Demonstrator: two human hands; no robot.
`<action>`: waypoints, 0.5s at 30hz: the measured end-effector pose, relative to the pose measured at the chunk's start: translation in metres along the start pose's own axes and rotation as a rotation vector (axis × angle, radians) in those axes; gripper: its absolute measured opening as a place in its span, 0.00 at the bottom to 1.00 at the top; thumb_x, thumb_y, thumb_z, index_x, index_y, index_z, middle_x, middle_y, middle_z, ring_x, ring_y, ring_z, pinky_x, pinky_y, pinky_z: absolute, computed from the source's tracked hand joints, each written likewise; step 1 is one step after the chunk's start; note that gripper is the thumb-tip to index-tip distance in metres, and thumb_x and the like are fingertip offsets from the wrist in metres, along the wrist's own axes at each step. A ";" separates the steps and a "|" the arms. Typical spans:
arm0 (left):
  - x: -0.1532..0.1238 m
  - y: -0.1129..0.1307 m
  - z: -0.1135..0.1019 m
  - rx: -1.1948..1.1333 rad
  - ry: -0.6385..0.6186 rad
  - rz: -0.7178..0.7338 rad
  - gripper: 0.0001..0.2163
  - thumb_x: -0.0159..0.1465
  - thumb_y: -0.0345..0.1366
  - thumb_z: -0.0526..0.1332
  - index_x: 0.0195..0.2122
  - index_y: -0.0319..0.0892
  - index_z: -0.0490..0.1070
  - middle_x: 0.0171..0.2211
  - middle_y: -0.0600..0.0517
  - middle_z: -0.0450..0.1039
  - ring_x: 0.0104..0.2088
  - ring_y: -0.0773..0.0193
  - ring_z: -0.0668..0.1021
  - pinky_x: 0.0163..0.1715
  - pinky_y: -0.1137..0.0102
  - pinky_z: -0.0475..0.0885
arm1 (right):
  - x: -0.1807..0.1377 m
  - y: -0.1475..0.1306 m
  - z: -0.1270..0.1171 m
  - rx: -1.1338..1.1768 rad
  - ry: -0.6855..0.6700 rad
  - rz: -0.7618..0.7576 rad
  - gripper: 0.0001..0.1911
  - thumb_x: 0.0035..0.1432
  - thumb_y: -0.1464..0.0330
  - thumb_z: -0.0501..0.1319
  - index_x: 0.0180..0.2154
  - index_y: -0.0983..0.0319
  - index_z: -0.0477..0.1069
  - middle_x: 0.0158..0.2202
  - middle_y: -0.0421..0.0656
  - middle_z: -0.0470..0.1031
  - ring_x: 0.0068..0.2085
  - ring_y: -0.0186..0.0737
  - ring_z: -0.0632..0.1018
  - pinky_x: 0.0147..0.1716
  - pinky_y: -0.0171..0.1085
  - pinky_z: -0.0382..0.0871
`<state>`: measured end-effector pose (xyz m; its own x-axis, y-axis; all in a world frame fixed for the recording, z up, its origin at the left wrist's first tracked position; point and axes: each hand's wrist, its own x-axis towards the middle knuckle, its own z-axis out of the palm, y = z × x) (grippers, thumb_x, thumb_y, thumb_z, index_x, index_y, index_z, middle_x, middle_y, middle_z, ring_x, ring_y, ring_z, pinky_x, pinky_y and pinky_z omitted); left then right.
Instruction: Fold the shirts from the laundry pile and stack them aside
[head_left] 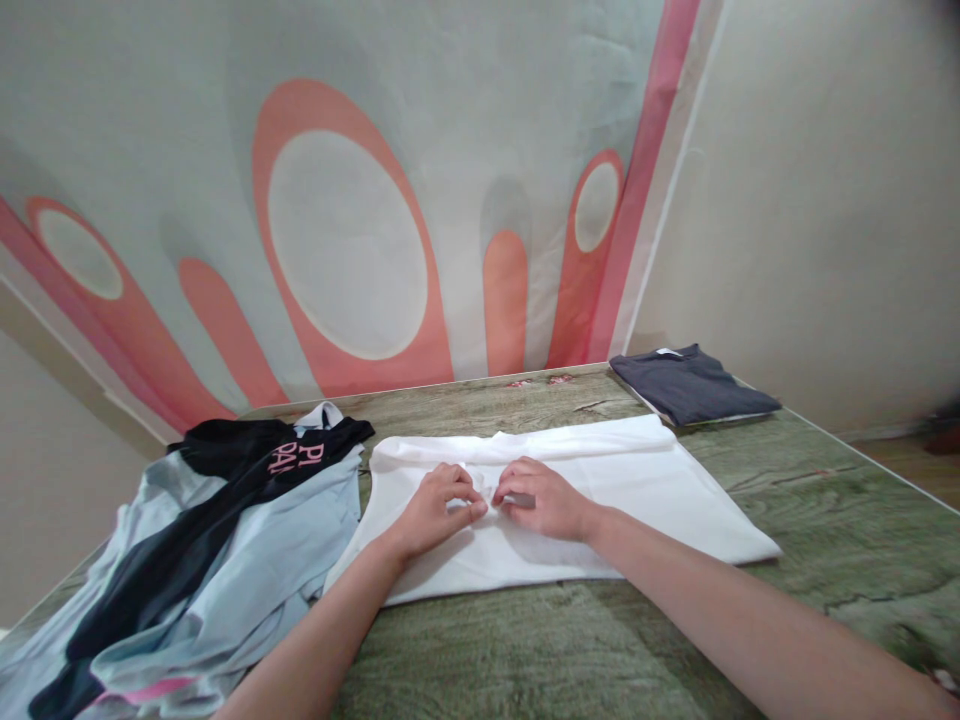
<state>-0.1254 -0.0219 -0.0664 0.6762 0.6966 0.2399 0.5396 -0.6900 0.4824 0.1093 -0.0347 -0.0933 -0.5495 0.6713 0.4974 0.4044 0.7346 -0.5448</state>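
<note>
A white garment (637,530) lies spread out and partly folded on the tabletop, with a folded-over band along its far edge. Both hands are over its middle, close together. My left hand (442,505) pinches a small bit of the white fabric between thumb and fingers. Facing it, my right hand (546,500) has its fingertips closed on the same gathered spot. The fingers partly cover that spot, so its detail cannot be made out. What kind of garment it is does not show clearly.
Left of the white garment, a loose heap holds a black garment (247,480) with pink letters and light blue garments (285,560). A dark grey folded shirt (690,385) lies at the far right. The wood-patterned table (540,650) meets a printed wall (465,150) behind.
</note>
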 end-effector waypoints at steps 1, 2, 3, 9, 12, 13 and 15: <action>-0.001 0.000 -0.001 -0.004 -0.009 0.007 0.09 0.62 0.44 0.62 0.34 0.46 0.78 0.37 0.50 0.71 0.41 0.60 0.72 0.44 0.66 0.66 | 0.000 0.000 0.000 -0.003 -0.002 0.000 0.08 0.54 0.73 0.62 0.36 0.56 0.75 0.37 0.41 0.76 0.41 0.39 0.74 0.46 0.40 0.66; -0.002 0.000 -0.003 -0.008 -0.016 0.015 0.09 0.61 0.45 0.64 0.34 0.46 0.78 0.38 0.50 0.71 0.42 0.60 0.71 0.44 0.66 0.66 | 0.000 0.000 0.000 -0.006 -0.004 0.000 0.08 0.55 0.73 0.62 0.37 0.56 0.76 0.37 0.41 0.75 0.41 0.39 0.74 0.46 0.40 0.66; -0.002 0.000 -0.004 -0.009 -0.020 0.024 0.08 0.59 0.44 0.66 0.35 0.46 0.78 0.38 0.50 0.70 0.42 0.59 0.71 0.45 0.66 0.66 | 0.000 0.000 0.000 -0.008 -0.006 0.001 0.08 0.55 0.73 0.62 0.37 0.56 0.76 0.37 0.42 0.75 0.41 0.39 0.74 0.46 0.40 0.66; 0.002 0.014 -0.006 -0.041 0.065 0.066 0.05 0.62 0.39 0.64 0.33 0.45 0.75 0.41 0.49 0.73 0.45 0.59 0.72 0.49 0.64 0.65 | 0.000 -0.001 -0.003 -0.007 -0.024 -0.018 0.08 0.55 0.69 0.64 0.39 0.58 0.74 0.38 0.43 0.75 0.43 0.41 0.74 0.46 0.41 0.66; 0.005 0.017 -0.003 -0.081 0.093 0.076 0.05 0.63 0.39 0.62 0.34 0.44 0.74 0.41 0.49 0.75 0.45 0.59 0.73 0.49 0.63 0.65 | 0.001 -0.002 -0.003 -0.002 -0.035 -0.023 0.07 0.55 0.67 0.64 0.38 0.58 0.75 0.39 0.44 0.75 0.43 0.41 0.74 0.46 0.41 0.66; 0.006 0.016 -0.001 -0.092 0.092 0.074 0.05 0.63 0.39 0.62 0.34 0.44 0.74 0.40 0.50 0.75 0.44 0.59 0.73 0.49 0.63 0.65 | 0.001 -0.003 -0.003 0.003 -0.038 -0.022 0.06 0.55 0.67 0.64 0.37 0.58 0.75 0.39 0.43 0.75 0.43 0.41 0.74 0.46 0.41 0.66; 0.006 0.015 0.000 -0.102 0.089 0.067 0.05 0.63 0.39 0.63 0.35 0.45 0.73 0.38 0.50 0.75 0.43 0.59 0.73 0.48 0.64 0.65 | 0.000 -0.003 -0.003 0.019 -0.040 -0.019 0.04 0.55 0.66 0.64 0.35 0.58 0.76 0.38 0.43 0.75 0.42 0.40 0.74 0.46 0.41 0.66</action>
<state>-0.1132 -0.0279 -0.0579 0.6598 0.6671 0.3458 0.4380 -0.7154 0.5444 0.1104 -0.0362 -0.0893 -0.5859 0.6526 0.4805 0.3802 0.7450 -0.5482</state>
